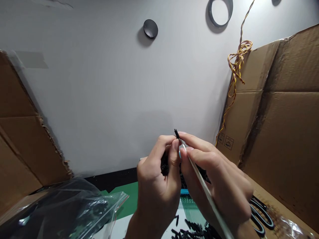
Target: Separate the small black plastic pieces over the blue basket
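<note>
My left hand [159, 176] is closed, pinching a small, thin black plastic piece [176, 133] upright between thumb and index finger. Its forked end sticks up above the fingertips. In my right hand [219, 179] is a long, slim pale tool with a narrow metal tip [204, 186], held like a pen. The tip meets the black piece at its lower part, and I cannot tell whether it is a blade or tweezers. Below the hands, several loose black pieces [190, 229] lie heaped on a white sheet [124, 221]. More dark pieces show partly behind the hands.
A clear zip bag [99, 205] lies at left on a green mat [129, 192]. Scissors handles [260, 214] rest at right. Cardboard walls [279, 126] stand on both sides. A twisted yellow wire [234, 76], a black disc [151, 29] and a dark ring [211, 13] are on the white wall.
</note>
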Demonstrator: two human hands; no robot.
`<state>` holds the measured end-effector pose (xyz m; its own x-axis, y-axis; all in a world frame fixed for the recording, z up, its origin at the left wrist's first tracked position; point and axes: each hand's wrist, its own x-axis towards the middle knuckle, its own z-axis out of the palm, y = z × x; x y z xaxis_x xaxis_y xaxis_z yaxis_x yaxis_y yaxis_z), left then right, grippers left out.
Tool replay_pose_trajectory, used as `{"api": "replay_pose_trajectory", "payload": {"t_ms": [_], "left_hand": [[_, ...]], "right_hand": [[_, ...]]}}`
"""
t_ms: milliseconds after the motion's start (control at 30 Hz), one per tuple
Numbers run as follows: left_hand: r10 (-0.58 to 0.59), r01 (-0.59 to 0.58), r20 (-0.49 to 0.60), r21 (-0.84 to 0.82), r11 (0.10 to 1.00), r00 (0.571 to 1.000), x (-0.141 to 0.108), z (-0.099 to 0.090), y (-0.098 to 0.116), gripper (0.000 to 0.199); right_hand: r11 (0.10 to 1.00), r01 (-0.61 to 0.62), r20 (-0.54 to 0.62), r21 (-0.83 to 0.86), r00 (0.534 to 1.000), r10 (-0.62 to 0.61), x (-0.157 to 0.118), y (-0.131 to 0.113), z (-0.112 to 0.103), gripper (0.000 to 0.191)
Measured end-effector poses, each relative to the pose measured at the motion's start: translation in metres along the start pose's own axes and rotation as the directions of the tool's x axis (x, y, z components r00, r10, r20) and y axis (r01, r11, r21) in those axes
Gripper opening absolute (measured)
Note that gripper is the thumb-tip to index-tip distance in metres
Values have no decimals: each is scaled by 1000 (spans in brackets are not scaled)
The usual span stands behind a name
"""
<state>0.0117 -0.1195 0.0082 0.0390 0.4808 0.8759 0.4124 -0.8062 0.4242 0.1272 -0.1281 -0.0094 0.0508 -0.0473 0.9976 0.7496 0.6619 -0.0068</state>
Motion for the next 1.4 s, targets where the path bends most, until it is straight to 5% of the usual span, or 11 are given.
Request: {"api": "replay_pose_trajectory", "payload": {"t_ms": [167, 367, 500, 700, 867, 1200, 1400], "left_hand": [[31, -32, -18, -15, 999, 999, -1, 2, 2, 18], [-82, 81, -3, -148, 986, 997, -1, 5, 7, 20], [-280, 290, 78, -321, 902, 957, 4, 0, 4, 26], [-420, 455, 188, -497, 739, 888, 12, -11, 1, 31], [-381, 442, 226, -518, 733, 896, 9, -11, 4, 32], [-331, 388, 205, -443, 808, 921, 9, -10, 11, 27], [-270, 306, 155, -315, 898, 950, 6, -12, 4, 24]], "right_hand": [[999, 30, 20, -45, 999, -29, 1, -5, -4, 17], [999, -35, 81, -28, 996, 37, -5, 0, -2, 19], [983, -179, 73, -44, 981, 182, -4, 8, 3, 16], [852, -449, 79, 270, 892, 445, 5, -1, -2, 17], [832, -419, -17, 365, 890, 456, 8, -11, -3, 16], [695, -492, 79, 524, 841, 536, 14, -10, -3, 17], [755, -468, 51, 459, 862, 504, 14, -9, -4, 19]]}}
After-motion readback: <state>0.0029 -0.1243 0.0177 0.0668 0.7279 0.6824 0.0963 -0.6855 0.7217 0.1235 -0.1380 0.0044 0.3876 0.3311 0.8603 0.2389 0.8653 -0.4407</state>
